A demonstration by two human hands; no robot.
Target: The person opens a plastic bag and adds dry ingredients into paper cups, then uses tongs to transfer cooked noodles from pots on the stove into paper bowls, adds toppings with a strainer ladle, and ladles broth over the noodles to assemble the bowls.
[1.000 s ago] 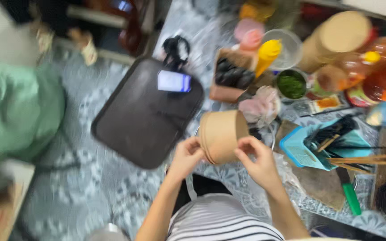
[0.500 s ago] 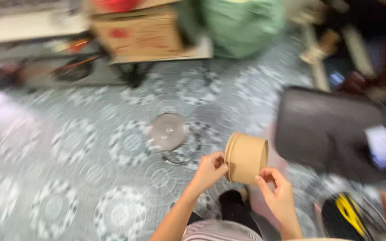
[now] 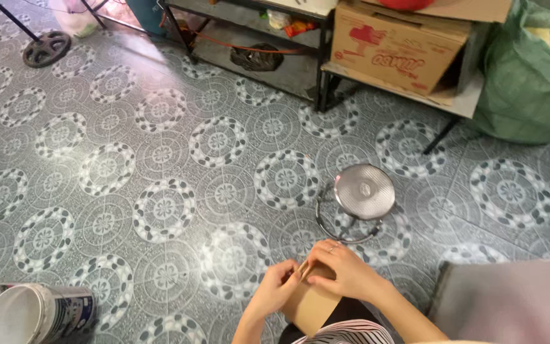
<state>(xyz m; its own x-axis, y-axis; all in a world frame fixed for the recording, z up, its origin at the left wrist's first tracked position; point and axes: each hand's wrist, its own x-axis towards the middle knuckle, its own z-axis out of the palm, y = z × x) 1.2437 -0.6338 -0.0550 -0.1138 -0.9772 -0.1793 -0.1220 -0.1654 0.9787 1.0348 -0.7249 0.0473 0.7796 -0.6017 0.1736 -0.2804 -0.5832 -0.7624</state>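
Brown paper bowl [image 3: 313, 304], held out over the floor a moment ago, now sits low at the lap, left hand [image 3: 274, 292] pinching its rim, right hand [image 3: 346, 274] pressed over it.

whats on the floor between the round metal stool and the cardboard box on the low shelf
In the head view, only bare patterned tile floor lies between the metal stool and the cardboard box, apart from the shelf's own dark legs.
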